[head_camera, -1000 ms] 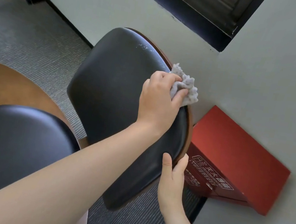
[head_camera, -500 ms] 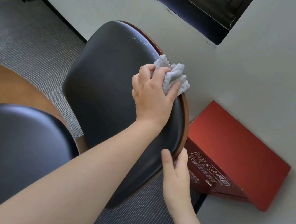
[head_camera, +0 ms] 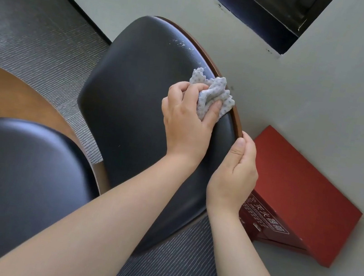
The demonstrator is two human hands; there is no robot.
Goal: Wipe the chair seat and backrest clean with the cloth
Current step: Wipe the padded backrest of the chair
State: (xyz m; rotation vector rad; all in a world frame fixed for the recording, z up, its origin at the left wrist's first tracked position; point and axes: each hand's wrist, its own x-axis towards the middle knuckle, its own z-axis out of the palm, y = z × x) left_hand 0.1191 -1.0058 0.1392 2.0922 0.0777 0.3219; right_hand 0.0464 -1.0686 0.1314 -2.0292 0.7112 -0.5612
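The chair's black padded backrest (head_camera: 133, 106) with a brown wooden rim fills the middle of the view. My left hand (head_camera: 185, 126) is shut on a crumpled pale grey dotted cloth (head_camera: 216, 93) and presses it against the backrest's upper right edge. Just below it, my right hand (head_camera: 234, 172) grips the wooden rim, thumb on the front. White specks (head_camera: 181, 43) lie on the padding near the top edge, above the cloth. The chair's seat is hidden.
A second black padded surface (head_camera: 14, 183) sits at lower left, in front of a round wooden table (head_camera: 4, 95). A red box (head_camera: 297, 199) leans against the white wall right of the chair. Grey striped carpet (head_camera: 38, 31) covers the floor.
My left hand has slid the cloth up along the backrest's right edge. My right hand has shifted higher on the rim, closer to the left hand.
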